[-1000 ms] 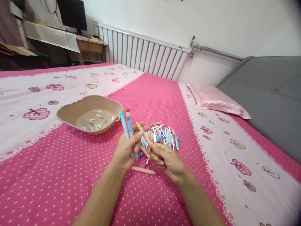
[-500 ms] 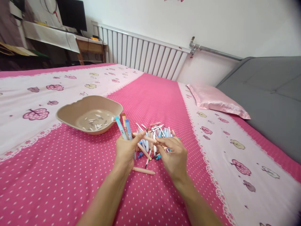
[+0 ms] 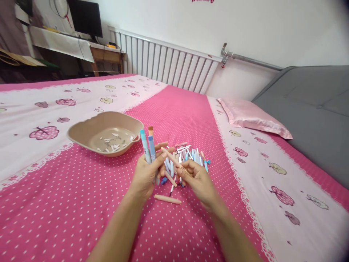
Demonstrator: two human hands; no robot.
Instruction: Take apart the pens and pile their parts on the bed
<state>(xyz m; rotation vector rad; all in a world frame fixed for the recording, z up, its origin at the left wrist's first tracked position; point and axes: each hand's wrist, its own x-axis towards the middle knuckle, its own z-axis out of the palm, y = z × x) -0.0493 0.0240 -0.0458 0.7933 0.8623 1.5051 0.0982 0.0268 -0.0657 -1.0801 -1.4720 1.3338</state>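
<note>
Three capped markers stand upright in my left hand [image 3: 144,174]: a turquoise marker [image 3: 145,147], a blue marker [image 3: 152,147] and one with a brown cap [image 3: 151,129]. Its thumb and outstretched fingers also touch the upper end of a peach pen barrel [image 3: 173,158]. My right hand [image 3: 200,182] pinches the lower end of that barrel, which slants between both hands. Beneath them lies a pile of pen parts [image 3: 195,154], partly hidden by my fingers. A loose peach barrel [image 3: 167,199] rests on the bedspread nearer to me.
A beige basin [image 3: 84,127] holding small white and grey bits stands to the left on the pink bedspread [image 3: 109,203]. A pink pillow [image 3: 253,118] lies at the right against a grey headboard [image 3: 308,94]. Behind are a radiator [image 3: 163,60] and a desk with a monitor [image 3: 85,18].
The peach barrel has tilted, its left end now higher. My left fingers have spread out behind it, and the markers have risen a little. The right hand has turned slightly.
</note>
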